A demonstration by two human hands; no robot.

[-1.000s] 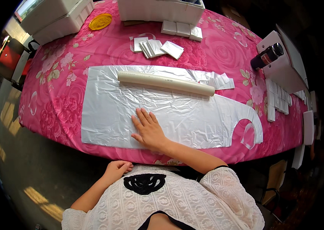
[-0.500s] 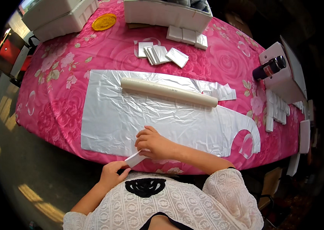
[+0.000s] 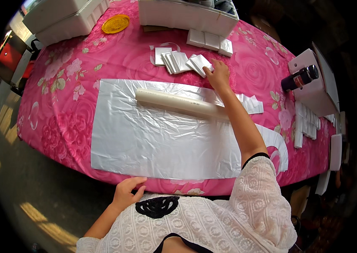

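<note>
My right hand [image 3: 218, 77] reaches across the table to a small pile of flat folded white plastic packets [image 3: 179, 61]. Its thumb and forefinger are apart at the edge of the rightmost packet [image 3: 201, 64], which lies on the pile. At the near table edge, my left hand [image 3: 127, 192] is open and empty, its thumb spread from the fingers. Between my hands a silvery-white plastic sheet [image 3: 144, 143] lies spread out, slightly creased, with a curved strip at its right end. A long cream-coloured tube [image 3: 174, 101] rests on the sheet, its right end hidden behind my right forearm.
White foam boxes [image 3: 178, 17] stand along the far side, with a yellow oval dish [image 3: 115, 24] between them. More white packets [image 3: 209, 40] sit before one box. At the right are a dark bottle [image 3: 299, 78], an open white box [image 3: 313, 90] and stacked packets [image 3: 305, 122].
My right hand has moved from beside my left hand to the far pile, where one more packet now lies. The folded white piece is gone from my left fingers.
</note>
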